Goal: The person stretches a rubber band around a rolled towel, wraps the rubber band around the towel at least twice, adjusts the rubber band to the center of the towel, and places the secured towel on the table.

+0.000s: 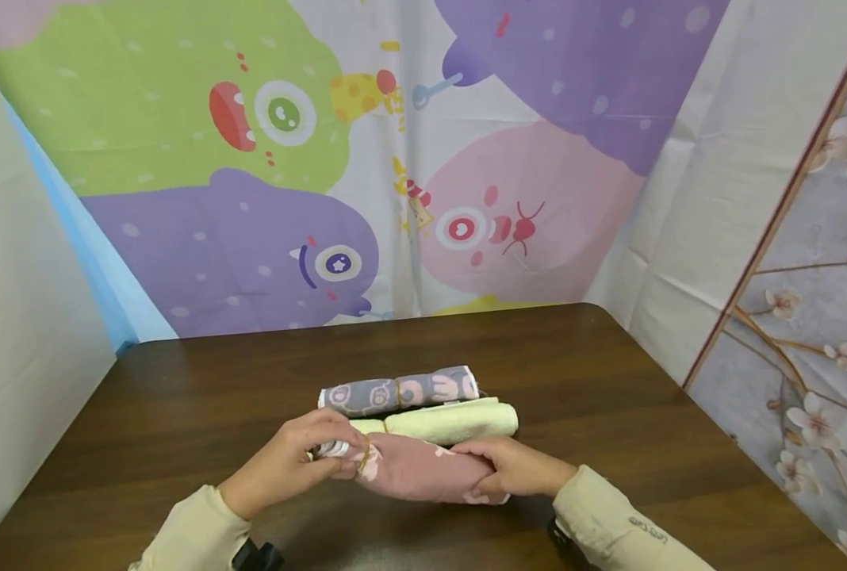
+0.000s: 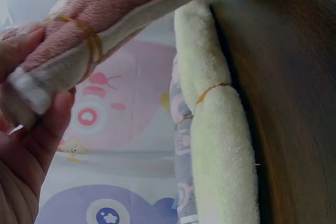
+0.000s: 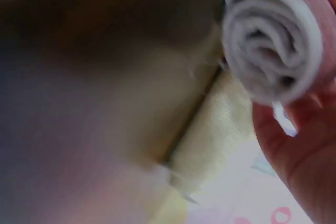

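Note:
My left hand (image 1: 291, 456) pinches the left end of a rolled pink towel (image 1: 423, 469), beside a tan rubber band (image 2: 94, 48) looped near that end. At the other end, my right hand (image 1: 523, 468) grips the roll, thumb in front and fingers behind. The right wrist view shows the white spiral of the rolled end (image 3: 273, 45). In the left wrist view the pink roll is tilted and raised off the table at the left hand's end. Just behind it lies a pale yellow rolled towel (image 1: 466, 423), banded, its left part hidden by the pink roll and hand.
A grey-and-pink patterned rolled towel (image 1: 359, 396), also banded, lies behind the yellow one. All are on a dark brown wooden table (image 1: 216, 396). A cartoon-print curtain (image 1: 395, 238) hangs at the back edge, with white fabric (image 1: 695, 198) at the right.

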`<action>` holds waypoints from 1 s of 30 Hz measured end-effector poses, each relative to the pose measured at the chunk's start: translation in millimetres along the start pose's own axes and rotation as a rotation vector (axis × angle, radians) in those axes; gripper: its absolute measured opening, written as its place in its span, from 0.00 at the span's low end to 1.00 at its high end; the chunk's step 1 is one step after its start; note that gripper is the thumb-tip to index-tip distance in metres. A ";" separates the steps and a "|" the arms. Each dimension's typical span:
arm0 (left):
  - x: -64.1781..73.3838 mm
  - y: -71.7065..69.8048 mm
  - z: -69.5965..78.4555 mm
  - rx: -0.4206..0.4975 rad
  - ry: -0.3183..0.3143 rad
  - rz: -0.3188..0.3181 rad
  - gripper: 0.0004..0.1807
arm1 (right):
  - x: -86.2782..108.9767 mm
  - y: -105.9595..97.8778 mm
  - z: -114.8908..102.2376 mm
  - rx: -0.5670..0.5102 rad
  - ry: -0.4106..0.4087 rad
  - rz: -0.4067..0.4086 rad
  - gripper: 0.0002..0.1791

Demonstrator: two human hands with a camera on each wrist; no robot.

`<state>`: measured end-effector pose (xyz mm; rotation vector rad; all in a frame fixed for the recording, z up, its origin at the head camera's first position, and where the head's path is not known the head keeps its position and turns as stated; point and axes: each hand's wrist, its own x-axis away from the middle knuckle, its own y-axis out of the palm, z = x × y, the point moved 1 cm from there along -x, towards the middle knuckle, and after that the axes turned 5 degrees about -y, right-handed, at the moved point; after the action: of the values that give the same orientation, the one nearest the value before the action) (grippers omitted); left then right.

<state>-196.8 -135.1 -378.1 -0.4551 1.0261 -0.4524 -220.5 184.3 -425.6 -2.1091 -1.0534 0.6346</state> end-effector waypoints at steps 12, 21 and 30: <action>-12.0 0.5 7.3 0.132 -0.090 0.090 0.12 | -70.7 -31.4 -73.3 0.488 -0.636 0.318 0.11; -29.6 7.6 13.6 0.132 -0.215 0.128 0.13 | -85.7 -24.5 -91.5 1.056 -0.832 0.527 0.04; -39.1 10.3 16.5 0.106 -0.266 0.112 0.12 | -86.8 -25.4 -95.7 1.257 -0.920 0.435 0.05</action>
<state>-198.1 -102.5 -349.1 -0.3507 0.7625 -0.3344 -216.3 89.5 -334.4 -0.8443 -0.3068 1.9463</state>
